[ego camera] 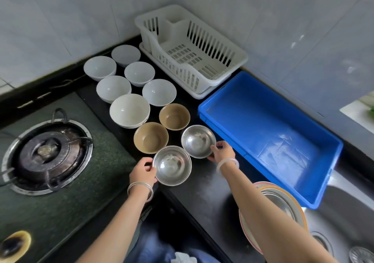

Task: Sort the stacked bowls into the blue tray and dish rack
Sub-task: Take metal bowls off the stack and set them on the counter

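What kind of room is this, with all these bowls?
It looks like a home kitchen. There is a gas burner on the left, a white dish rack against the tiled wall, and a steel sink at the lower right.

Two bare forearms enter from the lower edge, uncovered along their whole visible length. Wrist of left hand (142,172): thin silver-coloured metal bangles (140,190), at least two, round and polished, lying side by side; wrist of right hand (221,151): one thicker pale bangle (227,164), milky white, slightly translucent, smooth, no markings legible. Between the arms at the bottom edge: blue fabric (149,249) in soft folds, denim-like, garment type not determinable.
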